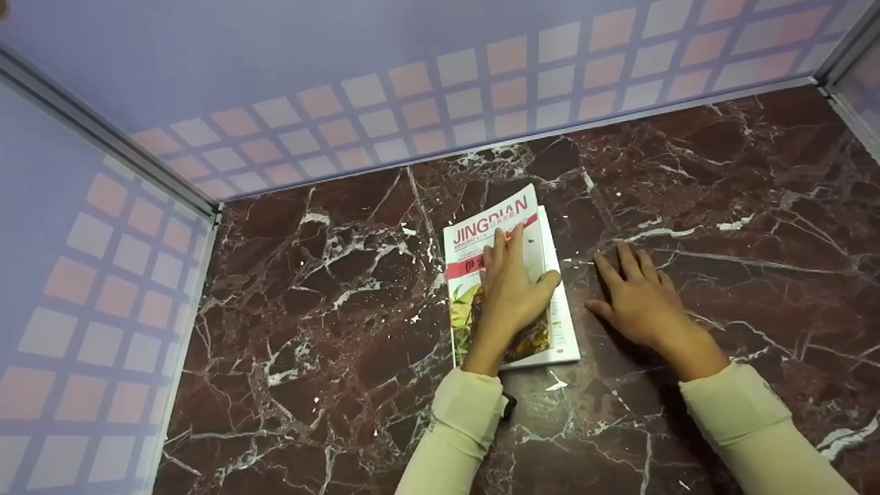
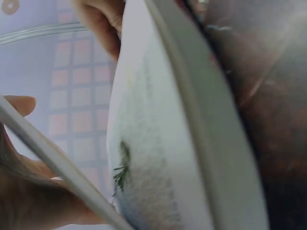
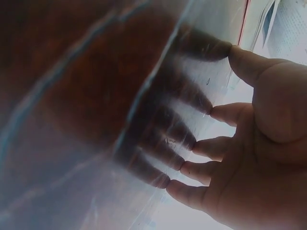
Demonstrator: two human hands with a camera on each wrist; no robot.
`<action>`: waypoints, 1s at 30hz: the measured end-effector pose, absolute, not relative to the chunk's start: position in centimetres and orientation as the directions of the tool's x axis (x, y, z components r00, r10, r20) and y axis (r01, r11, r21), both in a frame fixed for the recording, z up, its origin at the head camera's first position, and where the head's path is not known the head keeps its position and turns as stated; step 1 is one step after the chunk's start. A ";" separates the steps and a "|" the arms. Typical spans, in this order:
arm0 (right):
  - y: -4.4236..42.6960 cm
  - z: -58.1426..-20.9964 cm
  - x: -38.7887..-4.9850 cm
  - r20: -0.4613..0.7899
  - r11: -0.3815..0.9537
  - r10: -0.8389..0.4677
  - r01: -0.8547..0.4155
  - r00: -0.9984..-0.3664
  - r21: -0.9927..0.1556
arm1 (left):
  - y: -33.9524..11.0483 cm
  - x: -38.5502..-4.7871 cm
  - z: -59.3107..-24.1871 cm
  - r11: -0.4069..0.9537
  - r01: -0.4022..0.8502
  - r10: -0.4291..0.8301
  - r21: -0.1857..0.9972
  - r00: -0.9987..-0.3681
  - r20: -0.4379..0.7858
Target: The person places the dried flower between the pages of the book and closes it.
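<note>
A magazine (image 1: 460,282) lettered JINGDIAN lies on the dark red marbled table, its cover slightly off the white pages (image 1: 564,330) beneath. My left hand (image 1: 512,285) rests over the cover with fingers extended toward its title, thumb spread out to the right edge. The left wrist view shows parted pages (image 2: 144,120) close up, with part of a hand (image 2: 33,191) behind a sheet's edge; the exact contact there is unclear. Right of the magazine, my right hand (image 1: 643,302) lies palm down, fingers spread. Its fingertips (image 3: 192,184) touch the shiny tabletop in the right wrist view.
Pale panels with pink and white squares (image 1: 509,55) stand along the back and left of the marbled table (image 1: 309,344). A metal post (image 1: 117,130) marks their left corner. Something dark (image 1: 509,405) shows beside the left sleeve cuff.
</note>
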State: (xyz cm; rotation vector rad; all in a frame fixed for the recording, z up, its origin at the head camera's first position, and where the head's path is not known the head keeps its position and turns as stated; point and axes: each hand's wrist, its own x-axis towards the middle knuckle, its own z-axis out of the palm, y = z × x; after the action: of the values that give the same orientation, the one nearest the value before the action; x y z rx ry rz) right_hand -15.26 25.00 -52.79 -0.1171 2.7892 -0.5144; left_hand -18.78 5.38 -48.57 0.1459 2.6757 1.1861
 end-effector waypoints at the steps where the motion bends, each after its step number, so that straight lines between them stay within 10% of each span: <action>1: 25.0 -52.8 -15.3 -0.279 0.933 -0.134 -0.026 -0.951 -0.359 | 5.5 -18.8 -48.7 0.684 0.012 0.173 0.729 -0.974 -0.146; 30: 25.2 -53.0 -15.2 -0.255 0.933 -0.143 -0.044 -0.956 -0.357 | 8.3 -18.1 -52.5 0.895 0.016 0.120 0.446 -0.971 -0.205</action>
State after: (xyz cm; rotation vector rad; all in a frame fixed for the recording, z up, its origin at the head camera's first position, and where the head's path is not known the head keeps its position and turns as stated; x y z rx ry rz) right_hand -15.15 25.21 -53.02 -0.1387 2.8122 -0.5094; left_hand -18.10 8.30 -52.46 0.1031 2.8334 0.6644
